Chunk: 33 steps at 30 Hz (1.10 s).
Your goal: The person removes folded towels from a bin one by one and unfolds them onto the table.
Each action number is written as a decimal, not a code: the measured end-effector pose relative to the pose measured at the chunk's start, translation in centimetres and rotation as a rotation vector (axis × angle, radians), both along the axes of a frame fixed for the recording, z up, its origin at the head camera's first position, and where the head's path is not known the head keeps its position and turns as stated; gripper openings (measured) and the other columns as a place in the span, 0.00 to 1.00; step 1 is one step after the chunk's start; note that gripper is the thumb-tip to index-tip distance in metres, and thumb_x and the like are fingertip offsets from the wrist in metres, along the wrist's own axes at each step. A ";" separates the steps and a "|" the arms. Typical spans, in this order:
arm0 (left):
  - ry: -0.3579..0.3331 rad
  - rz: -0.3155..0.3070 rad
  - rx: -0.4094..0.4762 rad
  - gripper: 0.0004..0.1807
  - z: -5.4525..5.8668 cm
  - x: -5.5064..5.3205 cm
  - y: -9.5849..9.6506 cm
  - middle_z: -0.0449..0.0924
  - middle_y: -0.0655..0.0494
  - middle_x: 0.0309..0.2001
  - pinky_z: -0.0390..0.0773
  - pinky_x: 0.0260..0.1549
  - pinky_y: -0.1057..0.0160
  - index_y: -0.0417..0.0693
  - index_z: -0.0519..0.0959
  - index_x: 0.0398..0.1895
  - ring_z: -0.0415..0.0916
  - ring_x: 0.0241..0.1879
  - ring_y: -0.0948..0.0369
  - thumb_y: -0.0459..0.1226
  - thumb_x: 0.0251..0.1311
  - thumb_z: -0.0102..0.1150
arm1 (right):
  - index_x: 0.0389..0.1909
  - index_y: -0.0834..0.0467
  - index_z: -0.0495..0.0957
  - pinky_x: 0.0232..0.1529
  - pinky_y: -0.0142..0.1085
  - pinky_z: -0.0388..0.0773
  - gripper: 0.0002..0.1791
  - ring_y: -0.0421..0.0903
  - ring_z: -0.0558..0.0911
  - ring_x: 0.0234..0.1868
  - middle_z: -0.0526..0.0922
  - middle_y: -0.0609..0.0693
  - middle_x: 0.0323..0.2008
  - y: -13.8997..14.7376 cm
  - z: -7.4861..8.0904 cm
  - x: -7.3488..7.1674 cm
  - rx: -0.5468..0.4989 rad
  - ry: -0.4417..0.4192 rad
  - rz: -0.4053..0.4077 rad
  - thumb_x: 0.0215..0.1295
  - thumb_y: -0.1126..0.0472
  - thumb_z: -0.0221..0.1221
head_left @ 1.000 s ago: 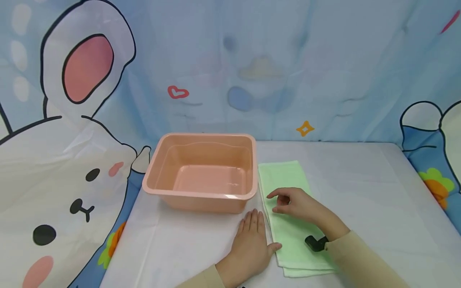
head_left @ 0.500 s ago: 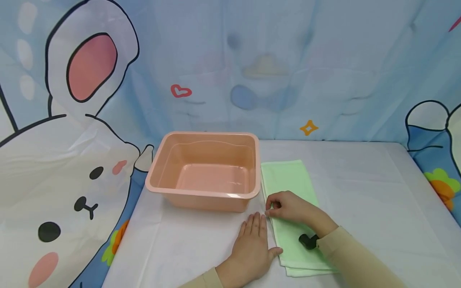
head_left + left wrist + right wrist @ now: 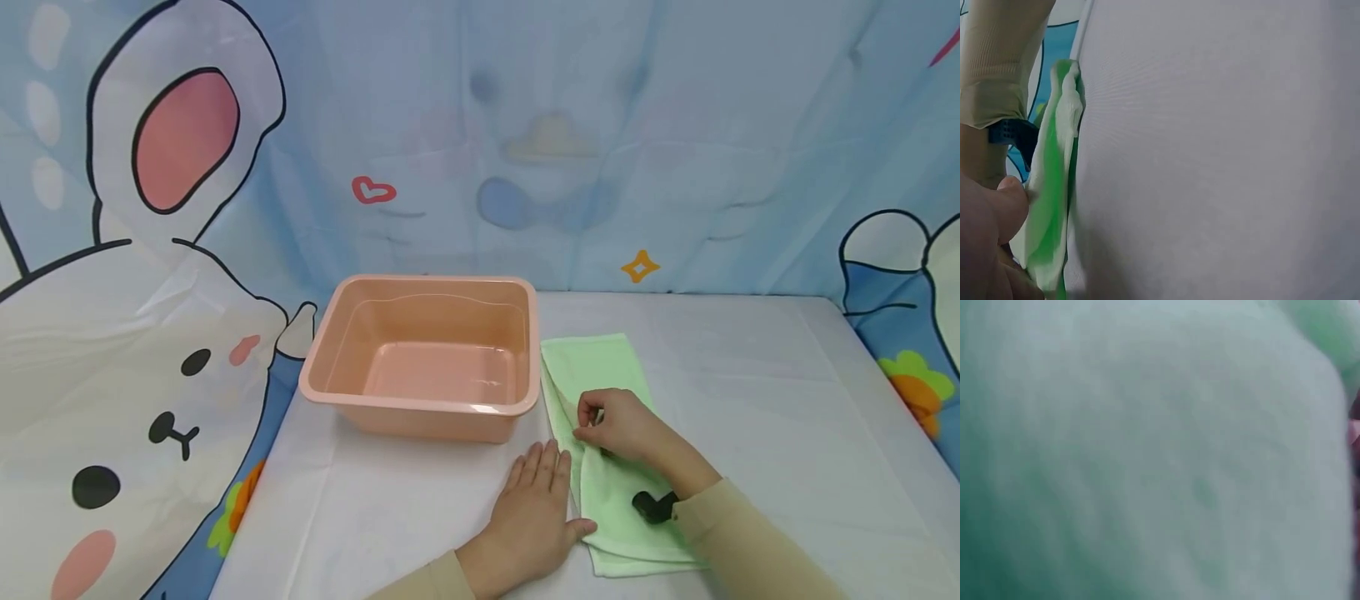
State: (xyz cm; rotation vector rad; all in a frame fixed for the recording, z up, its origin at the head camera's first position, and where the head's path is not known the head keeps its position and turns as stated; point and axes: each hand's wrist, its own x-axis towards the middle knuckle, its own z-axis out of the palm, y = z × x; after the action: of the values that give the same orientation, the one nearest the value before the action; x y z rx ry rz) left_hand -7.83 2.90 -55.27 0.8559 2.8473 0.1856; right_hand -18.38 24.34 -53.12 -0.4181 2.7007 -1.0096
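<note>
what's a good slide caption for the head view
The right grip pinches a folded green towel near a pink basin, the left grip lying flat at the towel's edge.

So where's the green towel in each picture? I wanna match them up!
Head: the towel is right of the pink tub, partly under the right hand.
Left wrist: the towel is a tall strip on the left side, beside the left thumb.
Right wrist: the towel fills nearly everything, blurry.
Landmark: the dark gadget by the right sleeve, in the head and left wrist views only.
</note>
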 end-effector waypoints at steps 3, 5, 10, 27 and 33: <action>0.004 -0.012 -0.001 0.52 -0.1 -0.3 0.3 0.48 0.45 0.88 0.57 0.83 0.47 0.46 0.53 0.88 0.47 0.88 0.48 0.72 0.75 0.35 | 0.31 0.51 0.80 0.28 0.35 0.78 0.08 0.41 0.79 0.24 0.81 0.46 0.30 0.8 0.4 -0.1 -0.038 -0.065 -0.001 0.63 0.65 0.70; 0.003 -0.017 -0.002 0.52 0.0 -0.4 0.4 0.47 0.46 0.89 0.56 0.84 0.46 0.47 0.54 0.88 0.46 0.88 0.48 0.73 0.75 0.34 | 0.36 0.53 0.83 0.27 0.37 0.81 0.06 0.43 0.80 0.26 0.81 0.49 0.34 1.4 0.7 -0.1 -0.058 -0.118 0.001 0.64 0.67 0.68; 0.005 -0.027 0.006 0.54 0.1 -0.6 0.8 0.47 0.47 0.89 0.55 0.84 0.46 0.48 0.54 0.88 0.46 0.88 0.49 0.76 0.73 0.31 | 0.50 0.56 0.88 0.28 0.39 0.84 0.13 0.45 0.81 0.27 0.81 0.55 0.43 2.8 1.5 -0.1 -0.062 -0.201 0.007 0.68 0.70 0.64; 0.006 -0.051 -0.013 0.60 0.2 -2.2 3.4 0.46 0.48 0.89 0.53 0.84 0.45 0.52 0.52 0.89 0.43 0.89 0.49 0.79 0.65 0.44 | 0.76 0.60 0.74 0.35 0.41 0.88 0.34 0.46 0.81 0.29 0.66 0.78 0.76 8.6 3.1 0.8 -0.103 -0.303 -0.032 0.69 0.77 0.52; -0.028 -0.033 -0.044 0.61 0.4 -2.7 4.1 0.47 0.48 0.89 0.55 0.81 0.36 0.57 0.50 0.89 0.45 0.88 0.46 0.81 0.63 0.45 | 0.79 0.59 0.70 0.30 0.40 0.84 0.38 0.44 0.76 0.22 0.65 0.78 0.76 10.3 3.0 1.3 -0.075 -0.265 -0.041 0.67 0.77 0.53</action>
State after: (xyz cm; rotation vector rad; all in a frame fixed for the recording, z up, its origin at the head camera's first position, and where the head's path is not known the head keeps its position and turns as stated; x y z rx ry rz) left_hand -10.51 7.05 -54.87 0.8836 2.7989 0.1290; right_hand -17.08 34.62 -50.10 -0.2236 2.4507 -1.0960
